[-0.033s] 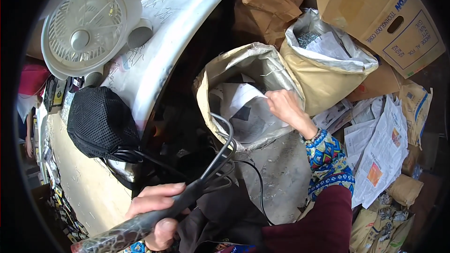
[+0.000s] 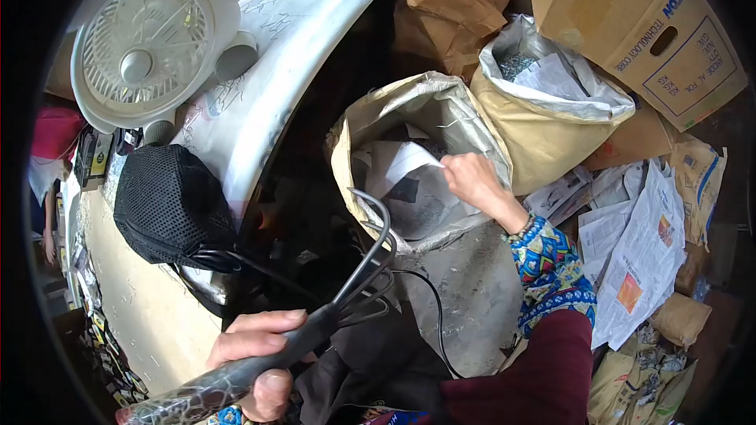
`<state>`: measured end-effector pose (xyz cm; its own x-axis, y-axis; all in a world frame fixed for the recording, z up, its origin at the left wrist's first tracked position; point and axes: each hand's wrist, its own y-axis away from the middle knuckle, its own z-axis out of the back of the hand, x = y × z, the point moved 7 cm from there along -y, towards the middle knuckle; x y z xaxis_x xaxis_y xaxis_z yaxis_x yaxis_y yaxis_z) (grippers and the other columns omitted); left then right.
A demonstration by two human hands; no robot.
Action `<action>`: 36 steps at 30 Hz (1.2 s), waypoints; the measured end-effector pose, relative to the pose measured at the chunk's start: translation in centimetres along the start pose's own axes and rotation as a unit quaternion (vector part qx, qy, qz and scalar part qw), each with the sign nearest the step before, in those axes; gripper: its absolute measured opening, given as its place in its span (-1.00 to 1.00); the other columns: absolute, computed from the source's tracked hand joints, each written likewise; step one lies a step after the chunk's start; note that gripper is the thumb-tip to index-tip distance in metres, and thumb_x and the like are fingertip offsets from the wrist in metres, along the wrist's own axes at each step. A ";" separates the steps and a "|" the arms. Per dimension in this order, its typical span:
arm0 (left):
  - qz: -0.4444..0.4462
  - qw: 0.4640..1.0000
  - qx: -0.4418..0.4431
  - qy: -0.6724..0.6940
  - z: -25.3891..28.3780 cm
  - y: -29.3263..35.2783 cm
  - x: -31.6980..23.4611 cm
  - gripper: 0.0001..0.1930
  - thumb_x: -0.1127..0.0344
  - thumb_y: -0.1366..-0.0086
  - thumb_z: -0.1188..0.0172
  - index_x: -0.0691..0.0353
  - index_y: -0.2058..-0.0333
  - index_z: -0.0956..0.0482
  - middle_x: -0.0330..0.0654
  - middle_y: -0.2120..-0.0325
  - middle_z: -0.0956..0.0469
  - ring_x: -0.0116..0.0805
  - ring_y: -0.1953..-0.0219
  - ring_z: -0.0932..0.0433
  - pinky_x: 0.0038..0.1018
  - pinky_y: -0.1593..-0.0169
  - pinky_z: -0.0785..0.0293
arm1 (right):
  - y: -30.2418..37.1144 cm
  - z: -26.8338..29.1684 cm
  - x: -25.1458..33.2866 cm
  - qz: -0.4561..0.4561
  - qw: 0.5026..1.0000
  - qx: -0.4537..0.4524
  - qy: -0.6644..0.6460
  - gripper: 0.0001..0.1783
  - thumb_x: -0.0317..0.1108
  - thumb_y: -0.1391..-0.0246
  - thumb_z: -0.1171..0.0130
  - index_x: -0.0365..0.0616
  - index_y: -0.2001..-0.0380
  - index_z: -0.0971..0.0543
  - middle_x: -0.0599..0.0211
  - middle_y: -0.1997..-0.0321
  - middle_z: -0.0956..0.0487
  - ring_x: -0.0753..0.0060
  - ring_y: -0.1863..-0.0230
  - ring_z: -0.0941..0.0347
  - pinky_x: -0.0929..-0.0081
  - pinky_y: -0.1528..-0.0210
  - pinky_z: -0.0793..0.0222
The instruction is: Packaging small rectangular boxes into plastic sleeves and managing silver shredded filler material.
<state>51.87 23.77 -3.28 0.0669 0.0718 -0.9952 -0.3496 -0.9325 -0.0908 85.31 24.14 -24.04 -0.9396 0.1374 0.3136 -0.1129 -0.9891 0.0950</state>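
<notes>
My left hand (image 2: 256, 362) is wrapped round the dark handle of a hand rake (image 2: 315, 327), whose bent metal tines point away toward a sack. This pale yellow sack (image 2: 342, 165) stands with its mouth wide, its lining silvery white. At its right side, my right hand (image 2: 476, 182) pinches the corner of a printed paper sheet (image 2: 405, 160) lying inside. More paper and some dark material show beneath the sheet, partly hidden by it. The rake's tine tips hang over the sack's near left rim.
A second sack (image 2: 543, 134) holds shiny shreds and paper. Around are a brown paper bag (image 2: 449, 12), a cardboard box (image 2: 630, 39), newspapers (image 2: 638, 252), a white fan (image 2: 138, 67) on a pale curved surface, a black mesh bag (image 2: 169, 205) and a black cable (image 2: 435, 307).
My right hand has shifted slightly left, and the pinched paper corner has moved with it. The left hand and rake have barely moved.
</notes>
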 end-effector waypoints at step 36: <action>0.085 0.996 0.032 -0.002 -0.7 -0.3 1.2 -0.68 0.22 -0.22 -0.23 0.38 0.25 -0.43 0.23 0.18 -0.49 -0.35 0.47 -0.55 -0.49 0.38 -0.56 | -8.1 -2.9 -5.9 -0.081 0.975 -0.185 0.096 -0.83 -0.47 -0.02 -0.02 -0.17 0.28 -0.52 0.06 0.33 -0.58 0.05 0.27 -0.55 0.12 0.35 -0.45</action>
<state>52.75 23.86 -4.43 -0.0022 -0.0846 -0.9964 -0.4140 -0.9069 0.0779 90.80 31.22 -29.35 -0.9386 0.3166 0.1369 -0.3410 -0.9116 -0.2296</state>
